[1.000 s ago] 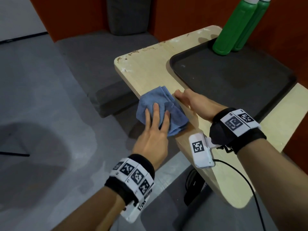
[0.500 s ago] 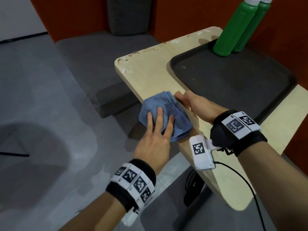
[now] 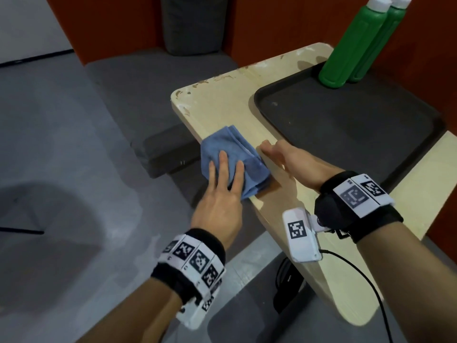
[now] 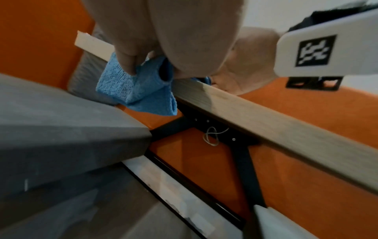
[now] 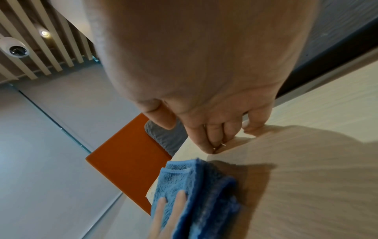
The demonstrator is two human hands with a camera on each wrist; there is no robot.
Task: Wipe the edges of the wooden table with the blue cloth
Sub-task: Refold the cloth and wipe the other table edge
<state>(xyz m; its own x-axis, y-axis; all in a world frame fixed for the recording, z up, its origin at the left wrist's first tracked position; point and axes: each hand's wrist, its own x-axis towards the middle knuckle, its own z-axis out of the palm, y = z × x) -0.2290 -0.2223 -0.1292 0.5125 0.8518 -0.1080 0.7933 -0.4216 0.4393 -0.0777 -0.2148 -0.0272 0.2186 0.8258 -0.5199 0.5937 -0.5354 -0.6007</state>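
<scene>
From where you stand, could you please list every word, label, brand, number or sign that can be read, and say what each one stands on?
Readable words, brands or numbers: none.
Left wristband: black-and-white square marker codes only; the tiny characters beside them are too small to read.
Right wristband: marker codes only, small marks blurred.
White wrist camera housing: one square marker code, no text.
Green bottles: no label visible.
Blue cloth: no tag visible.
</scene>
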